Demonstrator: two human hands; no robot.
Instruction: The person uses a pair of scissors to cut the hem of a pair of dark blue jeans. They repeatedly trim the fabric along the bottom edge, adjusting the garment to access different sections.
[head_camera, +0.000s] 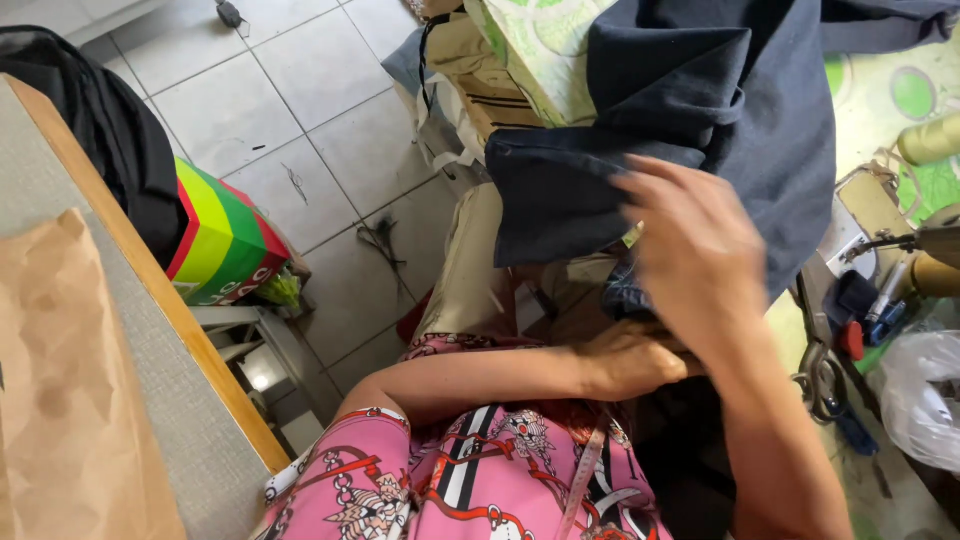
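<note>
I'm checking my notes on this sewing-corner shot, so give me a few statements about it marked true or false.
1. The right hand rests on dark blue cloth. True.
2. The left hand lies above the right one. False: it is lower, partly under the right forearm.
3. The floor is wooden. False: it is pale tile.
4. Brown paper lies on the table at the left. True.
5. A measuring tape hangs over the pink patterned garment. True.

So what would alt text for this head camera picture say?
Seen from above, a person's right hand presses on dark navy fabric while the left hand reaches under it. Brown paper lies on a table at left, above a tiled floor.
</note>
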